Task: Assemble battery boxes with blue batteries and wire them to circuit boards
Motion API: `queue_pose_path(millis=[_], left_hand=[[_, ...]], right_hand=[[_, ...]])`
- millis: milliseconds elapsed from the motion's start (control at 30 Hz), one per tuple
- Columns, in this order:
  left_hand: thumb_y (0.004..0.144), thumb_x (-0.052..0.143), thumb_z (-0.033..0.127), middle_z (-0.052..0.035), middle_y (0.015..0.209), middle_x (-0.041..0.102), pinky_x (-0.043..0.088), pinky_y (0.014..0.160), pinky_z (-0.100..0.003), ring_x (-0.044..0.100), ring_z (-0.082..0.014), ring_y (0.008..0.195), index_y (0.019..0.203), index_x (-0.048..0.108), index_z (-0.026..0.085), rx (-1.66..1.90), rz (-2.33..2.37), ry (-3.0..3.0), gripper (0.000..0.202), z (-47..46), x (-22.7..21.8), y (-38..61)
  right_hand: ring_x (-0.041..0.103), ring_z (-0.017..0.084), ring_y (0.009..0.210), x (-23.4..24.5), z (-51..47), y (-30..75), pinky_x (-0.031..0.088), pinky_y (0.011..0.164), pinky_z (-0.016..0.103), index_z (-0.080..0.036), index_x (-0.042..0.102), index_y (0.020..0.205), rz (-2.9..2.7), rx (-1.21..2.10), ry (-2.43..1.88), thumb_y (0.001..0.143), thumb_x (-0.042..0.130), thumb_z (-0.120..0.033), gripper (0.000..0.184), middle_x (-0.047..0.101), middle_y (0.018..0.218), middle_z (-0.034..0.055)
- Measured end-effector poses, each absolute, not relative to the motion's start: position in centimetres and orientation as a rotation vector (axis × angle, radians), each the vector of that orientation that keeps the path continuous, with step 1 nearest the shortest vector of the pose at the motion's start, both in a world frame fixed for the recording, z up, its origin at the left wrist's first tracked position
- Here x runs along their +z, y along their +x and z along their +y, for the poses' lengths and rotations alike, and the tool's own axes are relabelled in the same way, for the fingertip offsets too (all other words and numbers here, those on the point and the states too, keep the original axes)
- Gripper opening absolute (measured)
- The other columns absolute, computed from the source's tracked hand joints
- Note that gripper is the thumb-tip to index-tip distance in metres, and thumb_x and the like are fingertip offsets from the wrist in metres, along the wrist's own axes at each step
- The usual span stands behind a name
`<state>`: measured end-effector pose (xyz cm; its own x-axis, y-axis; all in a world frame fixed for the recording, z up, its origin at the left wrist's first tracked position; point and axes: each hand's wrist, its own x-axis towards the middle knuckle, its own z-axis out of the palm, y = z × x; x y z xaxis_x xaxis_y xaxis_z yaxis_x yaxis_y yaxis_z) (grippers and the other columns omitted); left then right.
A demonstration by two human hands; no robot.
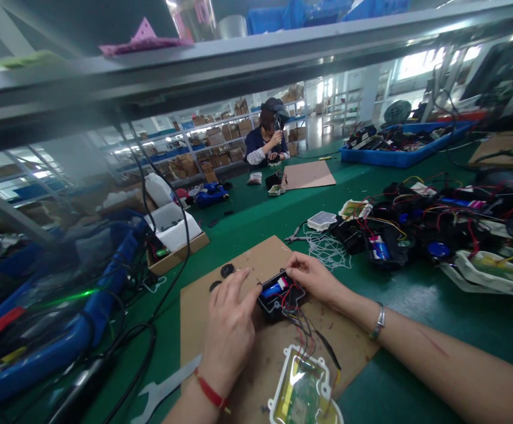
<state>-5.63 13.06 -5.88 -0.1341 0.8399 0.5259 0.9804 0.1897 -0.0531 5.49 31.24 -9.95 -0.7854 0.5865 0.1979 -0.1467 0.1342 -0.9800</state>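
A small black plastic case (278,297) lies on the cardboard sheet, with a blue cylindrical battery (275,287) and red and black wires inside. My right hand (315,278) is closed, thumb and fingertips pinching the case's upper right corner. My left hand (234,321) rests at the left side of the case, fingers stretched out and the thumb by its edge. Wires run from the case down to a white-rimmed housing (303,388) that holds a green circuit board under a clear, glossy covering. Two small round black parts (227,270) sit beyond my left fingers.
A wrench (163,391) lies beside my left forearm. Black cables (152,318) and blue bins (92,318) stand left. Wired housings (384,241) are heaped right, near white cord (327,248) and pliers (297,237). Another person (267,138) sits across the green table under the overhead shelf.
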Motion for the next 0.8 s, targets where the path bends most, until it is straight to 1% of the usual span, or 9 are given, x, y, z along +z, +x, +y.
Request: queue_pose_path(millis=[233, 333, 433, 567, 700, 800], left_hand=[[0.076, 0.040, -0.002, -0.0116, 0.121, 0.053, 0.045, 0.091, -0.047, 0.049, -0.0263, 0.113, 0.110, 0.060, 0.021, -0.582, -2.048, -1.733, 0.045, 11.4, -7.1, -6.4], [0.074, 0.040, -0.004, -0.0122, 0.123, 0.051, 0.045, 0.092, -0.048, 0.047, -0.0268, 0.115, 0.114, 0.057, 0.020, -0.553, -2.029, -1.738, 0.050, 11.4, -7.4, -6.4], [0.076, 0.040, -0.003, -0.0126, 0.126, 0.050, 0.047, 0.091, -0.050, 0.046, -0.0274, 0.115, 0.118, 0.056, 0.020, -0.470, -1.981, -1.782, 0.050, 11.3, -7.6, -6.2], [0.081, 0.039, 0.000, -0.0137, 0.128, 0.050, 0.050, 0.085, -0.050, 0.046, -0.0283, 0.115, 0.117, 0.058, 0.018, -0.421, -1.891, -1.847, 0.044, 10.4, -7.8, -5.6], [0.084, 0.039, 0.002, -0.0134, 0.125, 0.051, 0.053, 0.079, -0.047, 0.048, -0.0268, 0.111, 0.112, 0.061, 0.019, -0.505, -1.861, -1.897, 0.039, 9.7, -8.0, -5.3], [0.083, 0.038, 0.000, -0.0134, 0.125, 0.051, 0.053, 0.080, -0.048, 0.048, -0.0266, 0.112, 0.114, 0.060, 0.019, -0.551, -1.877, -1.891, 0.043, 9.8, -8.2, -5.4]], right_hand=[[0.045, 0.013, 0.063, -10.1, 31.3, 5.6, 0.035, 0.058, 0.025, -0.019, 0.050, 0.072, -1.861, 1.740, -0.424, 0.074, 0.058, -0.028, 0.012, 0.051, 0.067, -0.0021], [0.045, 0.013, 0.063, -10.3, 31.3, 5.6, 0.035, 0.058, 0.025, -0.019, 0.051, 0.073, -1.864, 1.737, -0.430, 0.075, 0.058, -0.028, 0.012, 0.050, 0.067, -0.0020], [0.045, 0.012, 0.061, -10.2, 31.4, 5.5, 0.035, 0.057, 0.025, -0.018, 0.050, 0.073, -1.869, 1.728, -0.433, 0.075, 0.057, -0.030, 0.014, 0.050, 0.067, -0.0021], [0.044, 0.012, 0.060, -9.8, 31.3, 5.6, 0.034, 0.055, 0.024, -0.018, 0.049, 0.074, -1.881, 1.750, -0.446, 0.076, 0.058, -0.032, 0.016, 0.049, 0.066, -0.0026], [0.044, 0.011, 0.059, -9.5, 31.0, 5.6, 0.033, 0.053, 0.023, -0.018, 0.049, 0.075, -1.890, 1.768, -0.471, 0.078, 0.057, -0.031, 0.016, 0.048, 0.066, -0.0031], [0.045, 0.011, 0.060, -9.6, 30.9, 5.8, 0.035, 0.054, 0.023, -0.018, 0.048, 0.079, -1.910, 1.773, -0.467, 0.080, 0.056, -0.032, 0.016, 0.048, 0.069, -0.0026]])
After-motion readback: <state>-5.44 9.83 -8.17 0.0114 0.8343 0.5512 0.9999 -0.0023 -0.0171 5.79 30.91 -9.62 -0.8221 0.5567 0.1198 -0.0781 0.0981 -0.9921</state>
